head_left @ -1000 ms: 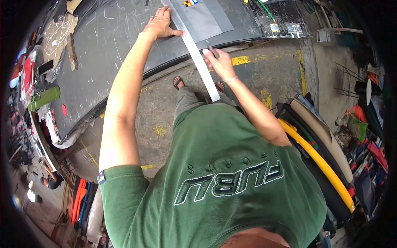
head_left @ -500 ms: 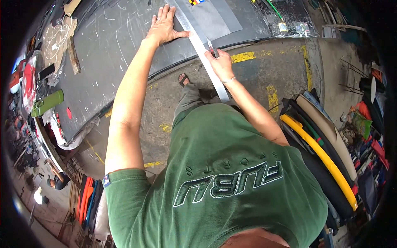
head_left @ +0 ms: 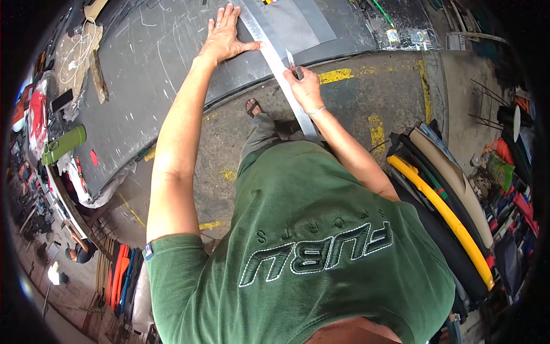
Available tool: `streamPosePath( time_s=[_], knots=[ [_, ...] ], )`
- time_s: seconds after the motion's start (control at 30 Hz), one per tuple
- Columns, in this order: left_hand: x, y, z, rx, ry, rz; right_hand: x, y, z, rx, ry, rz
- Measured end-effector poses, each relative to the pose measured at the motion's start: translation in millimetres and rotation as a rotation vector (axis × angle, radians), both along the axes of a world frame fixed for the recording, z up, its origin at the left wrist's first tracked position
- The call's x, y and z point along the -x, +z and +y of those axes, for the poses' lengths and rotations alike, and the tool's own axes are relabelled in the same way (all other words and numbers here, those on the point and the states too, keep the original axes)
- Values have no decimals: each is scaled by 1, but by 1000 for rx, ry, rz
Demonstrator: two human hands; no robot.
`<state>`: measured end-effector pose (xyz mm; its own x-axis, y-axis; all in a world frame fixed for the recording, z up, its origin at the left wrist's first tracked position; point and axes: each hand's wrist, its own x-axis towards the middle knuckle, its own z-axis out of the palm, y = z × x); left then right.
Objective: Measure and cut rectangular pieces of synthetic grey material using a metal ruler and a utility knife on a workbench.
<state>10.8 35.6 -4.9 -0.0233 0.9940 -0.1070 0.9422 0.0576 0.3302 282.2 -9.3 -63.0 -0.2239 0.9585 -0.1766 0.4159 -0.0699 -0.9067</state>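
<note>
A long metal ruler (head_left: 275,62) lies slantwise over the dark worktable (head_left: 137,86), its near end sticking out past the table edge toward my body. My left hand (head_left: 225,43) is pressed flat on the table left of the ruler, fingers spread, the thumb reaching onto the metal. To the right of the ruler, my right hand (head_left: 307,92) grips a cutter knife (head_left: 291,62), its blade pointing away from me beside the ruler's edge. Most of the knife's handle is hidden in the fingers. A grey sheet (head_left: 301,31) lies flat to the right of the ruler.
At the table's left are a green bottle (head_left: 67,143), a black phone (head_left: 62,101) and a piece of wood (head_left: 98,77). Clear plastic (head_left: 415,37) lies at the right. Rolls of material, one yellow (head_left: 452,223), lean at my right. A person (head_left: 82,250) is far left.
The view has shifted slightly. Both hands keep nearly the same places, the left still on the table and ruler, the right still gripping the cutter knife.
</note>
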Motion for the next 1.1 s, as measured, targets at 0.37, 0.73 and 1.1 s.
streamPosePath(
  time_s=[0.37, 0.73, 1.1],
  knots=[
    [63, -88, -12, -891, -86, 175, 11, 12, -5, -13, 70, -21],
    [-2, 4, 1, -5, 11, -34, -1, 23, 2, 67, 30, -38],
    [-3, 1, 1, -4, 8, -35, -2, 17, 3, 55, 30, -36]
  ],
)
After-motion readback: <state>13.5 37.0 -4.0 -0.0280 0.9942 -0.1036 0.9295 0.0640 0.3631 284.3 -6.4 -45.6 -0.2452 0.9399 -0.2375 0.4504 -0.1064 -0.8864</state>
